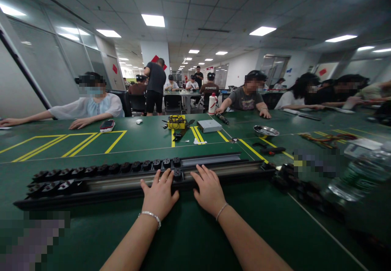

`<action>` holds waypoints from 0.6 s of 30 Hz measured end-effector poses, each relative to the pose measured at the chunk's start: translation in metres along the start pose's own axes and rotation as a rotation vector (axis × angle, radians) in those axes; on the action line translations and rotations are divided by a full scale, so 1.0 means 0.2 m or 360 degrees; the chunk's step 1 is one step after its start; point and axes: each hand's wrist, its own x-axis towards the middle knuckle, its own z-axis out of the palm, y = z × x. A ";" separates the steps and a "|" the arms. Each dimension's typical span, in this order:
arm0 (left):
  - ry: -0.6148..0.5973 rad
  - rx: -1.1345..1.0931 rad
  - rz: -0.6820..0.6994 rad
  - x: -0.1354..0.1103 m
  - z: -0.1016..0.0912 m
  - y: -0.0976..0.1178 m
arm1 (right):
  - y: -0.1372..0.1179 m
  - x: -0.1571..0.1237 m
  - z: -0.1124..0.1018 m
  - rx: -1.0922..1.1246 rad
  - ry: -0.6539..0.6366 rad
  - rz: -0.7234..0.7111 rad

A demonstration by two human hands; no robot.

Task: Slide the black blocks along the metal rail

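Note:
A long black rail (122,183) lies across the green table in front of me, with several small black modules (100,169) seated along its left half. My left hand (159,195) rests on the rail's near edge, fingers stretched out and touching the last module in the row. My right hand (208,189) lies flat beside it on the rail, fingers spread, holding nothing. The rail's right half (232,167) shows bare metal channel.
A yellow box (177,122), a grey box (209,125), a metal bowl (266,131) and a phone (107,125) lie farther back. A plastic bottle (357,177) and loose black parts (293,177) sit at right. Several people sit around the table.

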 end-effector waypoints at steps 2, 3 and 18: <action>0.0000 -0.0002 0.0001 0.00 0.00 0.00 | 0.00 0.00 0.00 -0.0001 0.0001 0.0003; -0.0001 -0.0002 0.0001 0.00 0.00 0.00 | 0.00 0.00 0.00 0.0001 0.0001 0.0004; -0.0032 0.0002 -0.0023 0.00 -0.02 0.01 | -0.01 0.00 -0.01 -0.0005 -0.0024 0.0011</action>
